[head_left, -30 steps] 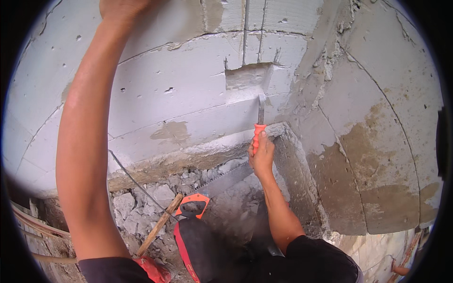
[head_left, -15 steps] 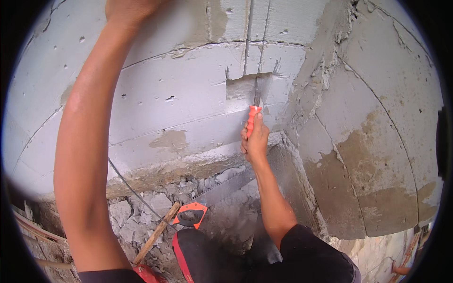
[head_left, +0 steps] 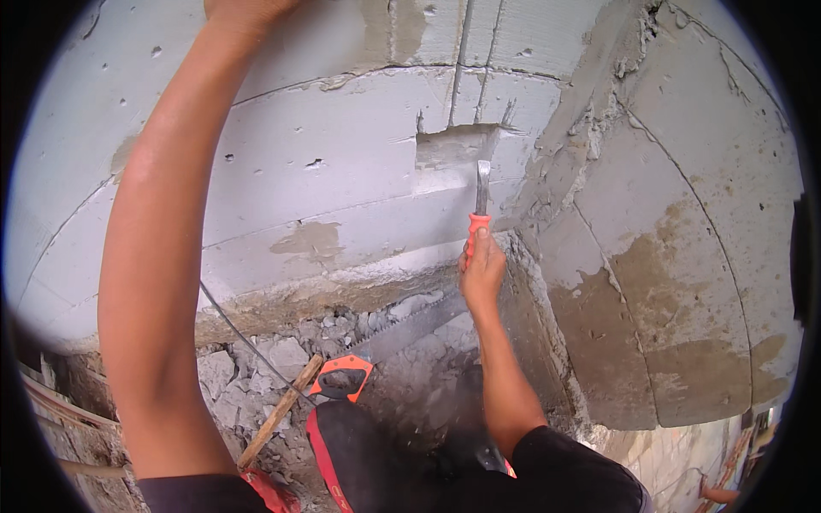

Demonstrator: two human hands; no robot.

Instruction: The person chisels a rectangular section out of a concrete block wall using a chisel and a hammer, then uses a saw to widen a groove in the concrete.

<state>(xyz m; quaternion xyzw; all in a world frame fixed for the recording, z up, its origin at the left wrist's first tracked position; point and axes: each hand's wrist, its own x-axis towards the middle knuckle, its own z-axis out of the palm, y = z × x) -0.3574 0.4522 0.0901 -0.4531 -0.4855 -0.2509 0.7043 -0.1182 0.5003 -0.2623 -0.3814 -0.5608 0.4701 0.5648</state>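
Head view: the right hand [head_left: 481, 272] grips the orange-handled chisel [head_left: 481, 205], its long axis upright, blade tip at the notch [head_left: 453, 147] directly above in the block wall [head_left: 291, 171]; left hand [head_left: 248, 10] rests high on the wall, grip unclear.

Your left arm is stretching straight up toward twelve o'clock, its hand [head_left: 244, 10] mostly cut off at the picture's edge. Your right hand [head_left: 481, 272] is gripping closed, forearm angling toward eleven o'clock.
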